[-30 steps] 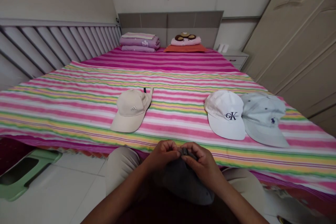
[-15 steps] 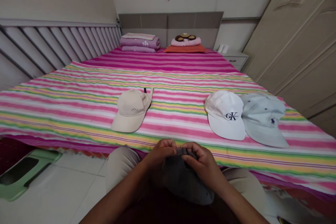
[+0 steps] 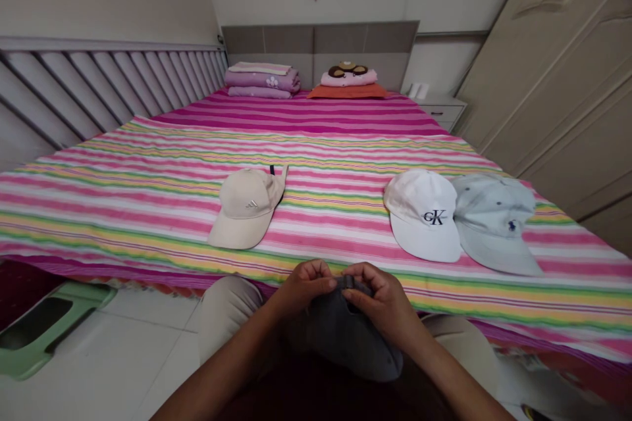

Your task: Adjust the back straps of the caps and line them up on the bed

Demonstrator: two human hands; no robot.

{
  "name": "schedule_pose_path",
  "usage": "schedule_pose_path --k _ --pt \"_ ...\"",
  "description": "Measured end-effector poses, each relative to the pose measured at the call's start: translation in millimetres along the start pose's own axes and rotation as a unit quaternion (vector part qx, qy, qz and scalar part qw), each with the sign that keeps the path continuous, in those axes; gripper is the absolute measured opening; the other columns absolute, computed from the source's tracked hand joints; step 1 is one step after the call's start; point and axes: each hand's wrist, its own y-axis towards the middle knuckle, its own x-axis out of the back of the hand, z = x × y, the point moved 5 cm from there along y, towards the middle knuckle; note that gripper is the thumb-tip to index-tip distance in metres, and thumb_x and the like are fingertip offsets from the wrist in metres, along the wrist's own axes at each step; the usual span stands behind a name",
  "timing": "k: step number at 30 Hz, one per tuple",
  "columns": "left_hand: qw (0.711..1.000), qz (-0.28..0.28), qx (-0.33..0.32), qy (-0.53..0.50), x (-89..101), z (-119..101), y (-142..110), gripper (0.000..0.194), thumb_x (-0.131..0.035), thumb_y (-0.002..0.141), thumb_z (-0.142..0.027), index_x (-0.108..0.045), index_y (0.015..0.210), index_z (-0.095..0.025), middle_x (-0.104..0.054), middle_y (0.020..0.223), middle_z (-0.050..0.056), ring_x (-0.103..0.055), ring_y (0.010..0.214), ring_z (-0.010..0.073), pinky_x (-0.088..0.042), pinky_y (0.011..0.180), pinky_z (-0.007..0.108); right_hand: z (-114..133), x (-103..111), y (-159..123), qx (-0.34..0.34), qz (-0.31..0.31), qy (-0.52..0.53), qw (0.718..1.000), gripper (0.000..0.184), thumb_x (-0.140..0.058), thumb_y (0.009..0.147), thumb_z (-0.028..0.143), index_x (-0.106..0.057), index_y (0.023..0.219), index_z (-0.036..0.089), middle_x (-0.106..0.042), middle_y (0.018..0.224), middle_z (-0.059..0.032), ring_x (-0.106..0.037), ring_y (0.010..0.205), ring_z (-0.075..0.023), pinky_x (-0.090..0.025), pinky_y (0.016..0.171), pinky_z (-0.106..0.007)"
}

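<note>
A dark grey baseball cap [image 3: 353, 335] hangs between my hands at the near edge of the bed, its back strap upward. My left hand [image 3: 307, 287] pinches one side of the strap between thumb and fingers. On the other side, my right hand [image 3: 378, 299] grips the strap beside its buckle [image 3: 348, 281]. The lower part of the cap fades into shadow over my lap. A beige cap [image 3: 247, 207] with its strap undone lies on the bed to the left. To the right sit a white cap [image 3: 419, 210] with dark letters and a pale blue-grey cap [image 3: 496, 223], touching.
A striped sheet [image 3: 336, 164] covers the bed. Folded purple bedding [image 3: 261, 81] and a pink and orange pile [image 3: 348, 82] rest by the headboard. A white rail [image 3: 123, 79] runs along the left. A green stool [image 3: 54, 322] stands on the floor at lower left.
My right fingers have shifted slightly on the strap, and the buckle shows more clearly. Both hands stay on the grey cap; the other caps have not moved.
</note>
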Motion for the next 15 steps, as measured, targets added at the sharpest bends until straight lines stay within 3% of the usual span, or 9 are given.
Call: schedule_pose_path --k 7,11,15 --pt "0.998 0.024 0.011 -0.052 -2.8 2.6 1.4 0.031 -0.073 0.053 -0.031 -0.047 0.057 -0.014 -0.045 0.047 -0.005 -0.034 0.041 0.0037 -0.021 0.042 0.018 -4.5 -0.9 1.0 -0.023 -0.016 0.031 0.999 0.019 -0.061 0.067 0.027 -0.055 0.082 0.018 -0.048 0.057 0.0055 -0.044 0.052 -0.0096 -0.035 0.05 -0.023" --pt "0.998 0.007 0.013 -0.062 -0.2 3.4 1.6 0.026 -0.07 0.057 -0.028 -0.048 0.058 -0.015 -0.044 0.046 -0.006 -0.033 0.039 0.0039 -0.02 0.041 0.018 -5.0 -2.7 2.5 -0.051 0.021 0.058 0.997 0.023 -0.064 0.064 0.029 -0.055 0.08 0.017 -0.047 0.056 0.0058 -0.043 0.051 -0.009 -0.034 0.05 -0.022" --pt "0.996 0.006 -0.019 -0.086 2.4 -2.1 2.3 0.021 -0.069 0.056 -0.02 -0.048 0.057 -0.014 -0.054 0.056 -0.002 -0.041 0.046 0.0056 -0.026 0.045 0.019 -5.0 -0.3 4.2 -0.073 0.063 0.075 0.993 0.035 -0.064 0.065 0.039 -0.055 0.09 0.016 -0.05 0.06 0.0043 -0.042 0.05 -0.0079 -0.031 0.047 -0.021"
